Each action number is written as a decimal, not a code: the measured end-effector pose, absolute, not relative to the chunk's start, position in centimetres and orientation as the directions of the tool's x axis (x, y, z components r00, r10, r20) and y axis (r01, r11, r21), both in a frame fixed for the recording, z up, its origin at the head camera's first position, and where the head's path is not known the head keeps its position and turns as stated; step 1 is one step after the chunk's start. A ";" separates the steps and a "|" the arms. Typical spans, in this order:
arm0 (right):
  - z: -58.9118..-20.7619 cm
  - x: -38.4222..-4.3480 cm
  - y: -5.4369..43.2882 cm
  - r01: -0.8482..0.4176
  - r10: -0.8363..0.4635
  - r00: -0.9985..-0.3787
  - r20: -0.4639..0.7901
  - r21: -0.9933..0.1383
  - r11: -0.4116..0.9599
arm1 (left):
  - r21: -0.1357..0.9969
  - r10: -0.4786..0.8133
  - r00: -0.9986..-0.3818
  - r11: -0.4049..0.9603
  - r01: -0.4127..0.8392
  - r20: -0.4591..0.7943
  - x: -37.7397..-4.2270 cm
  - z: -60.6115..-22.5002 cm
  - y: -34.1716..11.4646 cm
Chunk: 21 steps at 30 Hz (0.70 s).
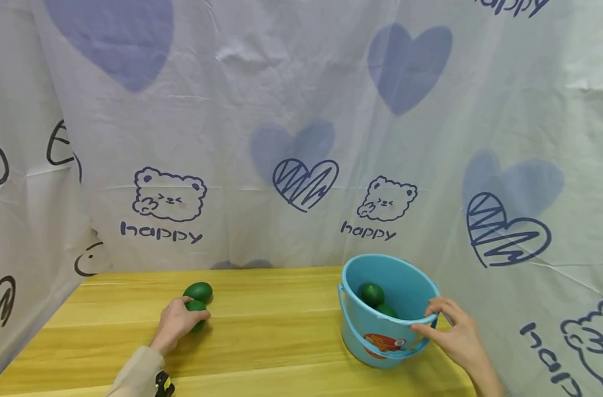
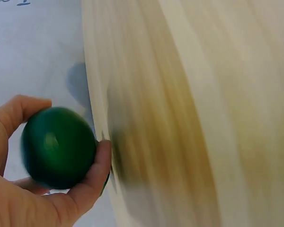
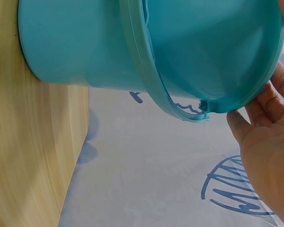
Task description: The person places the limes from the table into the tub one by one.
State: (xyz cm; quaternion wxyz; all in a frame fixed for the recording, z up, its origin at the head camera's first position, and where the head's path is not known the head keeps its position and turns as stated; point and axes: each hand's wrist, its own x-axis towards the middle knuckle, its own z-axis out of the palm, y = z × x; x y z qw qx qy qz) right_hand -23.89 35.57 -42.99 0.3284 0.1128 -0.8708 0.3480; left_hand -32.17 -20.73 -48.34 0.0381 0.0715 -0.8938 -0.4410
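Note:
On the left of the table my left hand [image 1: 174, 325] pinches a smooth, dark green fruit [image 2: 59, 147] between thumb and fingers. Just behind it lies a second green fruit [image 1: 199, 291], egg-shaped and mostly uncovered in the head view. At the right stands a light blue bucket [image 1: 353, 325], and my right hand [image 1: 457, 335] grips its rim, thumb outside and fingers over the edge. Inside the bucket, one green fruit [image 1: 372, 294] shows almost whole, while another fruit [image 1: 387, 310] is partly hidden by the front wall.
The bucket's handle [image 1: 361, 339] hangs down across its front, over a red label [image 1: 383, 342]. A yellow wood-grain table [image 1: 271, 331] runs between the two hands. White sheets [image 1: 261, 231] printed with hearts and bears hang behind the table and on both sides.

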 end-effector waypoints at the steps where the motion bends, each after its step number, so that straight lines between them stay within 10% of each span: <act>1: -43.0 -23.9 35.6 -0.419 0.034 -0.764 0.644 -0.537 0.732 | 0.798 -0.157 -0.987 0.597 -0.085 0.013 -32.1 -48.3 -20.6; 21: -42.9 -24.0 35.3 -0.461 0.019 -0.731 0.682 -0.515 0.723 | 0.844 -0.184 -0.977 0.536 -0.009 0.107 -32.4 -46.9 -18.1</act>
